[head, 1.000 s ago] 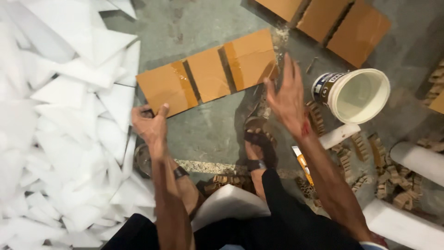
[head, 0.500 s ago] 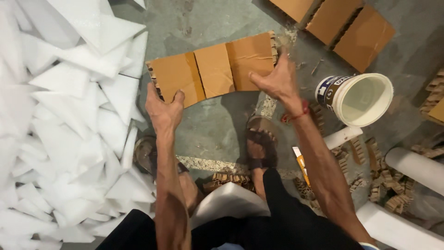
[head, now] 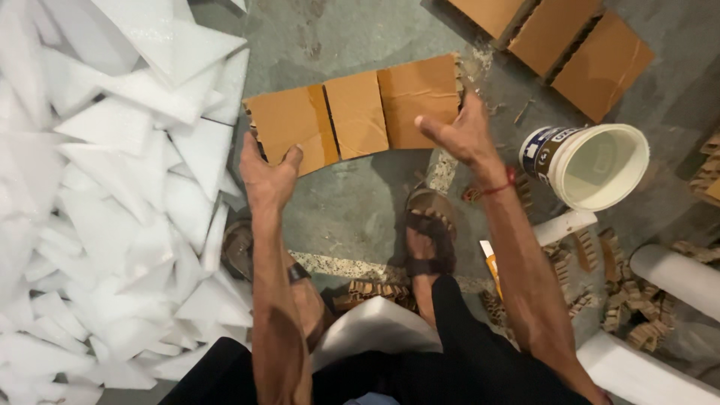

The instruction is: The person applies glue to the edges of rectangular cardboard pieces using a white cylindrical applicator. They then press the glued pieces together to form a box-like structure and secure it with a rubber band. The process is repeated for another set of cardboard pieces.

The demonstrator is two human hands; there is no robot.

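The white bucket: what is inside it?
The bucket lies tilted with its mouth facing the camera; only its pale inner wall shows, no contents. The deepest part is shadowed.

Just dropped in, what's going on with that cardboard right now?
A person is holding a folded cardboard strip of three panels over the concrete floor. The left hand grips its left end with the thumb on top; the right hand is at its right end, fingers spread. A pile of white foam pieces lies to the left, a white bucket on its side to the right, more cardboard above it.
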